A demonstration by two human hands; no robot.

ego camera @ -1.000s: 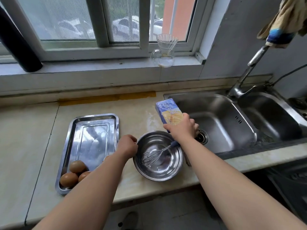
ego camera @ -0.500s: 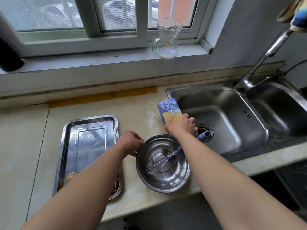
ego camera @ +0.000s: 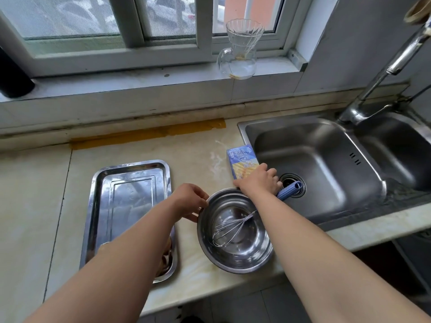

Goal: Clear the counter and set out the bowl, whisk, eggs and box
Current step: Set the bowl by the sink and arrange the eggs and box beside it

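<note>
A steel bowl (ego camera: 242, 257) sits near the counter's front edge. Inside it lies a wire whisk (ego camera: 231, 228), its blue handle sticking out over the rim toward the sink. My left hand (ego camera: 190, 201) pinches the bowl's left rim. My right hand (ego camera: 260, 180) grips the near end of a blue and yellow box (ego camera: 241, 159) lying flat beside the sink. A steel tray (ego camera: 130, 201) lies left of the bowl. My left forearm hides the eggs at the tray's near end.
A double steel sink (ego camera: 326, 169) with a tap (ego camera: 382, 75) lies right of the box. A glass jug with a dripper (ego camera: 239, 52) stands on the windowsill, a dark cylinder (ego camera: 12, 78) at its left end. Yellow tape (ego camera: 149, 134) runs along the wall.
The box has gone from tilted up to lying flat on the counter under my right hand. My left hand moved onto the bowl's rim. The view shifted, and my forearm now hides the eggs.
</note>
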